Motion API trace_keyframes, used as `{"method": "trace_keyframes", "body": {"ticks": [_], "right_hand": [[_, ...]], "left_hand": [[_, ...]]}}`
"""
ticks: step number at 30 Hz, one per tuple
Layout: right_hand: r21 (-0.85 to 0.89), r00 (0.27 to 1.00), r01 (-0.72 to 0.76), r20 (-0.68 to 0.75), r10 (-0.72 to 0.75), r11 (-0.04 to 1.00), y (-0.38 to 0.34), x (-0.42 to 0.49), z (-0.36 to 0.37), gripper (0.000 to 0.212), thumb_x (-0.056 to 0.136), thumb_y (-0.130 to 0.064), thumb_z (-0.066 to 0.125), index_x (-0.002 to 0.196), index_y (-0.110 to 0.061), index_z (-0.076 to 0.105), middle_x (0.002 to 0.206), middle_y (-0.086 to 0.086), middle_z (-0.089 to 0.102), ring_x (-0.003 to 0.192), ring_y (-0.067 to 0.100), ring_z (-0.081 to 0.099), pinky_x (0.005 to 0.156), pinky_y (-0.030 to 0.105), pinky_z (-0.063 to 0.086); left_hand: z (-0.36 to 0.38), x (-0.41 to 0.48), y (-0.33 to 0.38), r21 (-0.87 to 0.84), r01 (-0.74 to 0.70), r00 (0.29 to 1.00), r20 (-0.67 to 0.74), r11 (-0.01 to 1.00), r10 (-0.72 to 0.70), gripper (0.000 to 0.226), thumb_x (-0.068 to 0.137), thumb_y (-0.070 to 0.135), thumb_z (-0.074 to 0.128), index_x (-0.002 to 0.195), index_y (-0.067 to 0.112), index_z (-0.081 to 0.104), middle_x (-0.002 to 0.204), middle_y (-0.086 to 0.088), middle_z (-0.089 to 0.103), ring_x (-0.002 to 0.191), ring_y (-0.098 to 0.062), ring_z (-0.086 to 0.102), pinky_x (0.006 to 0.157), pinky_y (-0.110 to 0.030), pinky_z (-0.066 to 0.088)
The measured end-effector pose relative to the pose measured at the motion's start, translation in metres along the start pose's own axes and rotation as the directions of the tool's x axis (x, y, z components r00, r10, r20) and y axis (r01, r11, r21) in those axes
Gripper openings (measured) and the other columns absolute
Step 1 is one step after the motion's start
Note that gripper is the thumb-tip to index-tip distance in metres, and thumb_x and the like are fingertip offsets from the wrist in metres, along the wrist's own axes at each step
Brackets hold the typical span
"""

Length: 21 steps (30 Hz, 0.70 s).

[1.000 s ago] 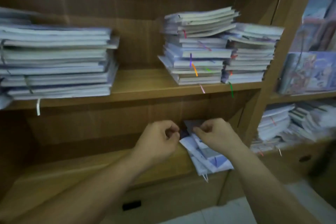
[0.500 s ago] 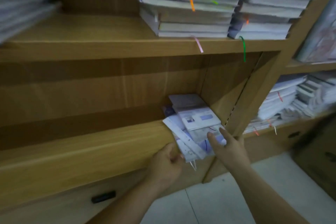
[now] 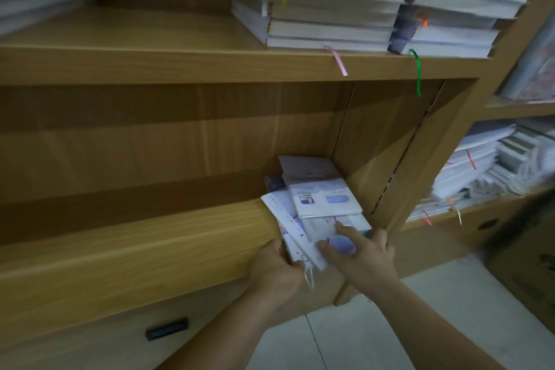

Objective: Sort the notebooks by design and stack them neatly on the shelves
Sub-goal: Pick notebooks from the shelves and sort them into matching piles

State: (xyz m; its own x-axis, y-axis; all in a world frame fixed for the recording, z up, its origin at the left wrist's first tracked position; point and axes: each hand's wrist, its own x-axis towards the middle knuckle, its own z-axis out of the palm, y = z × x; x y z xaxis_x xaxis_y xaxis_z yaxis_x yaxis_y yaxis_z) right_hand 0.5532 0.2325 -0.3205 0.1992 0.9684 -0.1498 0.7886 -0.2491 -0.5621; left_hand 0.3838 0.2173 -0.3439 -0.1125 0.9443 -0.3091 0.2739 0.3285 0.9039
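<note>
Dim light, tan wooden shelving [image 3: 180, 64] with a black drawer pull [image 3: 167, 328], pale tiled floor [image 3: 375, 339].

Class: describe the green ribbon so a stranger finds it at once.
Look at the upper shelf. From its rightmost stack a green ribbon hangs over the front edge. The pink ribbon to its left is shorter and slanted.

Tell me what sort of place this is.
Likely a stationery shop or stockroom: wooden shelves hold many stacks of notebooks with ribbon markers, and more stacks fill the next bay.
</note>
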Motion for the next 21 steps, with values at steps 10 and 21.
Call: {"method": "trace_keyframes", "body": {"ticks": [10, 21], "right_hand": [[-0.296, 0.985, 0.162, 0.112, -0.135, 0.941, -0.031, -0.017, -0.017, 0.046, 0.092, -0.071, 0.040, 0.106, -0.041, 0.072, 0.114, -0.002, 0.060, 0.117, 0.023, 0.047, 0.100, 0.040, 0.044], [0.191, 0.995, 0.035, 0.084, -0.052, 0.981, -0.035, 0.016, 0.024, 0.101, 0.060, -0.094, 0.052, 0.147, -0.044, 0.043, 0.140, 0.001, 0.054, 0.120, 0.023, 0.057, 0.101, 0.044, 0.051]], "left_hand": [[-0.071, -0.040, -0.021, 0.121, 0.019, 0.996, 0.082, 0.992, -0.029, 0.017, 0.076, 0.009, 0.062, 0.085, 0.022, 0.064, 0.049, 0.016, 0.063, 0.052, -0.008, 0.057, 0.055, -0.025, 0.046], [-0.076, -0.043, -0.030, 0.589, -0.248, 0.967, 0.101, 0.769, 0.234, 0.099, 0.050, 0.095, 0.058, 0.132, 0.041, 0.042, 0.120, 0.015, 0.043, 0.111, -0.011, 0.046, 0.093, -0.035, 0.049]]}}
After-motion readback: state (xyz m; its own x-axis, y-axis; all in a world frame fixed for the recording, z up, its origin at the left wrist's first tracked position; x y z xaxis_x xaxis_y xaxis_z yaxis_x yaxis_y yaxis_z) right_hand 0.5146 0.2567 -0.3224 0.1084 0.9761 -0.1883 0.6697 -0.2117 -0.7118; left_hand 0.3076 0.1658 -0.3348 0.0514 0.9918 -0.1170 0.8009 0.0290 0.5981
